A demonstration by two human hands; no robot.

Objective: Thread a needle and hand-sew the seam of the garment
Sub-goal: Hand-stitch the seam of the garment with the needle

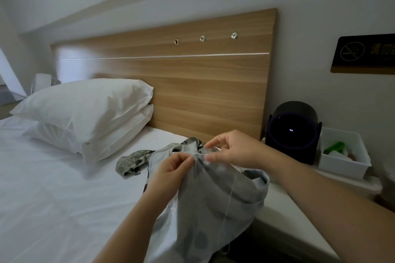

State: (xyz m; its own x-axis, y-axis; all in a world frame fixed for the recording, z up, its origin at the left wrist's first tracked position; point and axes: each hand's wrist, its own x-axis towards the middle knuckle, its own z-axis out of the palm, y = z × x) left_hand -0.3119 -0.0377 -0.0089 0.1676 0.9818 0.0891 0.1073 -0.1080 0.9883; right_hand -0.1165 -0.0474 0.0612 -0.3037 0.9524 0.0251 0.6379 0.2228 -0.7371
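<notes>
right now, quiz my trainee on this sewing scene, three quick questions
1. True or false: the left hand pinches the grey garment.
2. What hangs down the cloth below the right hand? A) thread B) ribbon C) zip
3. How many pillows are stacked by the headboard?
Key: 1 true; 2 A; 3 two.
</notes>
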